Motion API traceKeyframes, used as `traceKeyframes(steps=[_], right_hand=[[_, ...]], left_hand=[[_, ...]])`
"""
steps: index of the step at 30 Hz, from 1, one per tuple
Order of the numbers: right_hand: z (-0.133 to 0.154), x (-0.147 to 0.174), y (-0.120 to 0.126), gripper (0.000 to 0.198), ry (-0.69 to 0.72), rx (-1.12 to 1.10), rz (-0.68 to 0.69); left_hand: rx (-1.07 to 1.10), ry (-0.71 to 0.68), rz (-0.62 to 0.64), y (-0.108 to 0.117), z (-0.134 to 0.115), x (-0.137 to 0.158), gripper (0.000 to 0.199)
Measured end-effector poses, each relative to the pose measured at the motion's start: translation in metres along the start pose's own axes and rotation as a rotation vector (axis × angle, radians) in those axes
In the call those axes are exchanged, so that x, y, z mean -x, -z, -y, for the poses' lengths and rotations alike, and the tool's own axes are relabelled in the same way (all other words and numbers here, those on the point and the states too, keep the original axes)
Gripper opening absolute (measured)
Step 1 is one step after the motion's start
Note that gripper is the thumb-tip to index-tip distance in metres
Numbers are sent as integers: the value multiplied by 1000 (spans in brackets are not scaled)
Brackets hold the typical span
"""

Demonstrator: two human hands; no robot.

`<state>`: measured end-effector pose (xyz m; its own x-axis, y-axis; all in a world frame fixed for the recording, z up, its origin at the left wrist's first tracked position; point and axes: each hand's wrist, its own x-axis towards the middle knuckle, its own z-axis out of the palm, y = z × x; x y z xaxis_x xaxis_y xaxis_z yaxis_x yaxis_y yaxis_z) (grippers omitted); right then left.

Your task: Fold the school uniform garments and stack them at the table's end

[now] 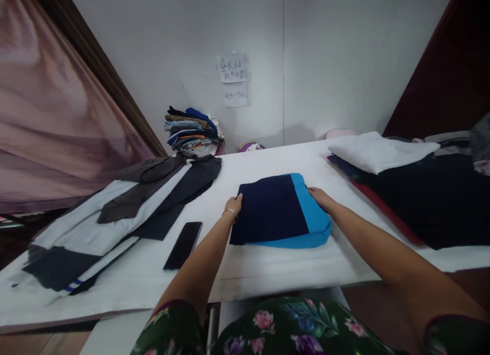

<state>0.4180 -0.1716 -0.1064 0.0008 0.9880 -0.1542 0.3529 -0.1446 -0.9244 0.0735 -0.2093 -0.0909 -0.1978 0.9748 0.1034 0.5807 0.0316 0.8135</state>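
Probably I'm straightening the folded garment (pixel 268 209) on the counter (pixel 264 163), left hand (pixel 233 205) and right hand (pixel 320 196) each with fingers (pixel 239 197) clamped on a side edge; the next move calls for even, level tension.

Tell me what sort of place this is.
Likely a makeshift clothes-folding workspace: a white-covered table bears a folded navy-and-blue garment, a stack of clothes stands by the wall, and handwritten sheets are stuck up above.
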Motion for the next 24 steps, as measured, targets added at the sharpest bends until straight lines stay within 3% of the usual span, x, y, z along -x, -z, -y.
traceKeyframes(steps=[2,4,7,10,13,16,21,24], right_hand=[[-1,-4,6,39,32,57,-29],[6,-9,11,50,83,100,-71],[22,-13,7,59,293,207,-84],[29,-17,-9,66,518,447,40],[21,-24,-23,71,388,594,210],[11,-28,-25,76,270,493,258],[9,-7,3,62,244,90,103],[-2,28,27,50,262,6,-121]], left_hand=[[-91,110,-41,0,0,0,45],[-186,136,-73,-1,-7,2,52],[-406,-27,-47,-11,-22,7,61],[-607,-99,97,-27,-28,12,65],[-674,-23,231,-39,-22,13,70],[-675,-5,236,-41,-14,7,71],[-533,41,210,-27,-19,10,63],[-457,-140,114,-19,-32,42,55]])
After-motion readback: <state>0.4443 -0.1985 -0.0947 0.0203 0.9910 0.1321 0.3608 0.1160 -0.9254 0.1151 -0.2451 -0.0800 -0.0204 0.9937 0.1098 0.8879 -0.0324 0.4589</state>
